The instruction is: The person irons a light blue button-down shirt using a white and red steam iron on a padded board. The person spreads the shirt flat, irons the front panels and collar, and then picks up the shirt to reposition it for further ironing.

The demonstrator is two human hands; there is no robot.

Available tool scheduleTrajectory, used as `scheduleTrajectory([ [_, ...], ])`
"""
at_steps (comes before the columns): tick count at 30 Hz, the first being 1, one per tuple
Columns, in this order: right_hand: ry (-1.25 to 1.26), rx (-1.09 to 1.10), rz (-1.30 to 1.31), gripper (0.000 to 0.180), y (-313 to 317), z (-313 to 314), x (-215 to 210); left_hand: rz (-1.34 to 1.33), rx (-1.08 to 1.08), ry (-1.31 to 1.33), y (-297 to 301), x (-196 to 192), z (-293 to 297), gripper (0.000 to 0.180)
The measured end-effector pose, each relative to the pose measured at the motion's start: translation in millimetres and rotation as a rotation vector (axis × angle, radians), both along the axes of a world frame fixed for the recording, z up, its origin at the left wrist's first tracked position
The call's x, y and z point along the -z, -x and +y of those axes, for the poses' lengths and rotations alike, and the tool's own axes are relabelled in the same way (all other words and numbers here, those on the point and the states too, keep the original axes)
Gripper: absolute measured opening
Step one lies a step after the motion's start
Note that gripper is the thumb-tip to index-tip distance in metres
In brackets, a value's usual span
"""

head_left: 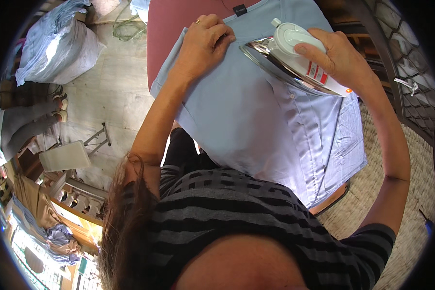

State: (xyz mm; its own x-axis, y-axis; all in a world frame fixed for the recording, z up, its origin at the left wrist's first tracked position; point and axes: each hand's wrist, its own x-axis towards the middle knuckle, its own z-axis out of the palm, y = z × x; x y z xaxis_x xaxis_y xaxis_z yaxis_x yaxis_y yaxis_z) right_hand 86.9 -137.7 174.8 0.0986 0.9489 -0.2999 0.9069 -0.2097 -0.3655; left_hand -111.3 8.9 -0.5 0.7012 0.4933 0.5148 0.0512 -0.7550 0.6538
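Note:
A light blue button-up shirt (241,111) is spread over the pink ironing board (160,46), its lower part hanging down toward me. My right hand (340,55) is closed around the handle of a white steam iron (299,41) with a shiny metal base. The iron's tip points left toward my other hand, and a small orange light glows at its heel. I cannot tell whether the whole base touches the cloth. My left hand (207,46), wearing a ring, pinches the shirt near a dark label at the top edge; its fingertips are partly hidden.
A metal lattice gate (406,72) stands close on the right, above a woven mat (372,193). Wrapped bundles of cloth (63,48) lie at the upper left. A person's legs (29,118) and a small folding stool (65,155) are at the left.

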Motion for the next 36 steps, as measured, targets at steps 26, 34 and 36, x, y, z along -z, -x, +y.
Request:
scheduleTrajectory([
  [26,0.052,0.169,0.029,0.054,5.0,-14.6,4.5,-0.038,-0.003,0.008,-1.1,2.5,2.8,0.007],
  [34,0.085,0.151,0.096,0.047,0.3,-27.2,-0.7,-0.049,-0.009,0.026,-2.6,1.7,1.0,0.007],
  [36,0.066,0.126,0.097,0.046,0.6,-29.7,2.6,-0.053,-0.017,0.046,-3.1,4.4,0.6,0.008],
])
